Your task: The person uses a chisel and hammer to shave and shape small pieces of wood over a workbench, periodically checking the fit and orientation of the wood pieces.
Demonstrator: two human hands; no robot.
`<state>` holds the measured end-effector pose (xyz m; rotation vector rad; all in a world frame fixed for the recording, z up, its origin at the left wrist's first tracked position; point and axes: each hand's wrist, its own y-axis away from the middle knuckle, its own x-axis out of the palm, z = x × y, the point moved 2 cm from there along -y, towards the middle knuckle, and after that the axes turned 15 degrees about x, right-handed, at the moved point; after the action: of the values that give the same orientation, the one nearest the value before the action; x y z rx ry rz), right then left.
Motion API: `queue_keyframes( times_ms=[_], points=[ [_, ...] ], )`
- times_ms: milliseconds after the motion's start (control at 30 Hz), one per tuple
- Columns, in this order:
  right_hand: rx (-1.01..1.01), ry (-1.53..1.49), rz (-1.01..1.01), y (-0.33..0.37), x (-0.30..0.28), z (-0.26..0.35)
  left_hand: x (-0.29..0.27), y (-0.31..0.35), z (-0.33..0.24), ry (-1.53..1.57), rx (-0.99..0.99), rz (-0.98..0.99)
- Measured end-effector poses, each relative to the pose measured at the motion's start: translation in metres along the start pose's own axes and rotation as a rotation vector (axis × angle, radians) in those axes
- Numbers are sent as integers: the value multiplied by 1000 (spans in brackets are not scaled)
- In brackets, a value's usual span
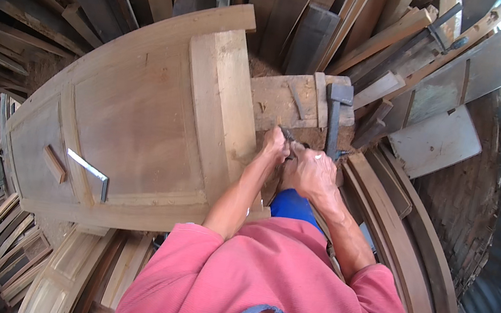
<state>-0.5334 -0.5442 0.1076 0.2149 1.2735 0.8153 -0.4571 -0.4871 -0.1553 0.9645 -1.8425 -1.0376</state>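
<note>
My left hand (pixel 274 146) is closed, fingers pinched at the end of a small dark tool-like piece (pixel 287 134) whose kind I cannot make out. Right beside it my right hand (pixel 312 173) is curled closed, and its fingers hide what they grip. Both hands are close together above my bent knee in blue cloth (pixel 293 206), just off the edge of a large wooden door panel (pixel 134 114). A hammer (pixel 335 117) with a dark square head lies just beyond my right hand, partly across a worn plank (pixel 277 99).
On the panel lie a thick board (pixel 225 82), a small wood strip (pixel 54 164) and a metal angle tool (pixel 89 167). Stacked timber (pixel 306 30) stands along the far side. Long curved boards (pixel 405 242) run at my right, near a pale flat sheet (pixel 437 141).
</note>
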Motion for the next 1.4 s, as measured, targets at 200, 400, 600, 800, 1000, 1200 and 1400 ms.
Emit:
queue_keyframes(
  times_ms=[200,400,600,800,1000,1200,1400],
  points=[
    [131,-22,15,-17,6,-8,34,33,-31,-226,94,-159],
    [232,-235,164,-41,-4,-35,12,11,-20,149,-25,21],
    [-35,-118,14,-44,10,-67,35,23,-15,97,65,-10],
    [39,41,35,-26,34,-19,15,-3,-5,-30,145,-112],
    [119,43,95,-39,22,-26,10,2,-5,-86,152,-46],
    [119,17,167,-33,0,-16,9,22,-10,-20,91,54],
    [178,92,202,-34,6,-2,19,24,-17,-133,121,69]
  ],
)
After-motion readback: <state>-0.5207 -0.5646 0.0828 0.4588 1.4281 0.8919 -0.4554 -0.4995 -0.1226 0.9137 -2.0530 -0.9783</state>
